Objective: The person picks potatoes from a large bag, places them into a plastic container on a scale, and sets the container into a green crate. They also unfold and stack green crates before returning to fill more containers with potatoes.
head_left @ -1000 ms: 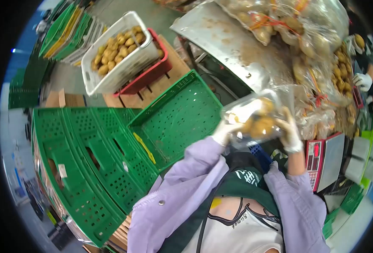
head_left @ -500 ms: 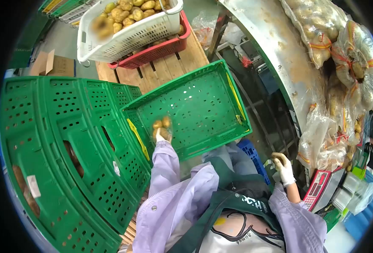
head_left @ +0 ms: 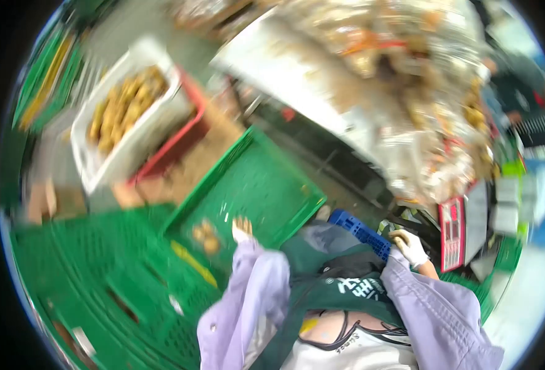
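Observation:
A few potatoes [head_left: 206, 236], apparently in a clear bag, lie in the left end of the green crate [head_left: 285, 166]. My left hand [head_left: 243, 229], in a white glove with tan fingertips, is just right of them inside the crate. Its fingers are stretched out, and it is apart from the potatoes. On the right, my right hand [head_left: 411, 248], gloved the same way, hangs near the blue plastic basket [head_left: 362, 231]. Its fingers are loosely bent with nothing visible in them. The picture is smeared by motion.
Stacked green crates [head_left: 112, 277] stand at left. A white basket [head_left: 84, 163] of potatoes sits in a red basket [head_left: 192, 114] behind. Bagged potatoes [head_left: 433, 105] cover part of the metal table [head_left: 272, 49]. A red-framed scale [head_left: 451, 234] stands at right; another person [head_left: 519, 80] is beyond.
My left hand has let go of the bagged potatoes and moved right of them. The view has turned to the right. My right hand stays low at the right side.

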Demonstrator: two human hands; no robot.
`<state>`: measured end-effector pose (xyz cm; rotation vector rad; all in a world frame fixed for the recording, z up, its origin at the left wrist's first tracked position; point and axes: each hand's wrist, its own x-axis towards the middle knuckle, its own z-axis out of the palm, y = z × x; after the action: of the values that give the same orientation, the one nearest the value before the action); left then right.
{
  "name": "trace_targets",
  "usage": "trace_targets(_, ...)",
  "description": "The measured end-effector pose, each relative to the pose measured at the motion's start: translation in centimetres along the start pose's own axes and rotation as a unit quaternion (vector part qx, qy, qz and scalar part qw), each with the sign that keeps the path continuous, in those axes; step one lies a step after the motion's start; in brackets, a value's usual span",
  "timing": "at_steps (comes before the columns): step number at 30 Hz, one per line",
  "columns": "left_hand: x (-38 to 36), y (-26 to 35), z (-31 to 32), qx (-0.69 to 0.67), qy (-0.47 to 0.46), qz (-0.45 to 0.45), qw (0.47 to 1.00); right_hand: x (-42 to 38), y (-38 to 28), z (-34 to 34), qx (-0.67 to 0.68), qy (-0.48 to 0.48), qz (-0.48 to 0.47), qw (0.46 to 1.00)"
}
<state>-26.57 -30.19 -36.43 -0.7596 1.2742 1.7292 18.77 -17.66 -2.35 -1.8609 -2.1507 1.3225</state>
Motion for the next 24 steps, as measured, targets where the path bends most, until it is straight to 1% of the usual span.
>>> trace_targets(2, -3.0, -2.7, 2.4, 0.110, -0.061, -0.052, 0.991, -2.0, 0.2, -1.7, 0.009, 0.046, 0.017, 0.999)
trace_targets(3, -3.3, -4.0, 2.9, 0.118, -0.109, -0.082, 0.984, -2.9, 1.9, -2.4, 0.022, 0.078, 0.006, 0.997)
trace_targets(4, -4.8, -4.6, 4.2, 0.184, -0.136, -0.090, 0.969, -4.2, 3.7, -2.9, 0.036, 0.110, -0.004, 0.993)
trace_targets(5, -4.7, -5.1, 4.6, 0.216, -0.177, -0.121, 0.952, -5.4, 4.7, -4.2, 0.024, 0.156, 0.006, 0.987)
trace_targets(6, -5.5, -5.2, 5.4, 0.246, -0.187, -0.132, 0.942, -6.8, 5.6, -5.6, 0.011, 0.193, 0.018, 0.981)
trace_targets(7, -4.4, -5.0, 5.5, 0.289, -0.226, -0.140, 0.919, -8.3, 6.6, -7.3, 0.028, 0.250, 0.069, 0.965)
trace_targets(8, -2.7, -4.9, 5.5, 0.366, -0.206, -0.159, 0.894, -9.7, 8.1, -9.2, 0.042, 0.293, 0.113, 0.948)
trace_targets(9, -4.8, -3.6, 7.5, 0.382, -0.123, -0.196, 0.895, -10.8, 10.6, -11.3, 0.019, 0.375, 0.114, 0.920)
trace_targets(10, -6.3, -2.1, 9.5, 0.436, -0.147, -0.209, 0.863, -12.1, 14.2, -13.7, -0.005, 0.443, 0.112, 0.889)
trace_targets(11, -7.9, -0.5, 11.0, 0.483, -0.165, -0.221, 0.831, -13.8, 17.6, -16.8, -0.009, 0.489, 0.131, 0.862)
trace_targets(12, -9.2, 0.8, 11.9, 0.525, -0.178, -0.232, 0.799, -16.3, 15.5, -20.8, -0.146, 0.586, 0.141, 0.785)
trace_targets(13, -10.2, 2.2, 12.2, 0.564, -0.185, -0.242, 0.767, -18.1, 17.3, -24.5, -0.148, 0.604, 0.197, 0.758)
trace_targets(14, -10.9, 3.4, 12.4, 0.600, -0.189, -0.251, 0.736, -19.2, 19.8, -27.4, -0.153, 0.676, 0.174, 0.700)
trace_targets(15, -12.0, 4.2, 12.8, 0.628, -0.190, -0.250, 0.712, -19.9, 21.5, -30.7, -0.151, 0.664, 0.237, 0.693)
trace_targets(16, -13.0, 4.6, 13.3, 0.650, -0.189, -0.246, 0.694, -20.3, 23.1, -33.4, -0.159, 0.672, 0.244, 0.681)
trace_targets(17, -14.1, 4.7, 14.2, 0.667, -0.189, -0.241, 0.679, -20.4, 26.1, -36.1, -0.189, 0.648, 0.260, 0.691)
trace_targets(18, -15.1, 4.9, 14.8, 0.682, -0.188, -0.235, 0.666, -19.9, 28.0, -38.2, -0.227, 0.643, 0.279, 0.677)
trace_targets(19, -16.0, 5.2, 15.1, 0.692, -0.186, -0.231, 0.658, -19.5, 29.6, -40.1, -0.251, 0.616, 0.305, 0.682)
trace_targets(20, -16.8, 5.3, 15.5, 0.701, -0.185, -0.223, 0.651, -18.8, 31.8, -41.9, -0.281, 0.598, 0.310, 0.684)
trace_targets(22, -18.3, 5.4, 15.5, 0.708, -0.175, -0.216, 0.649, -17.0, 34.4, -45.0, -0.277, 0.521, 0.390, 0.706)
trace_targets(23, -19.0, 5.2, 15.3, 0.709, -0.169, -0.213, 0.651, -16.2, 35.3, -45.8, -0.275, 0.489, 0.413, 0.718)
trace_targets(24, -19.8, 4.9, 15.0, 0.709, -0.163, -0.213, 0.652, -15.6, 36.6, -46.8, -0.214, 0.446, 0.437, 0.751)
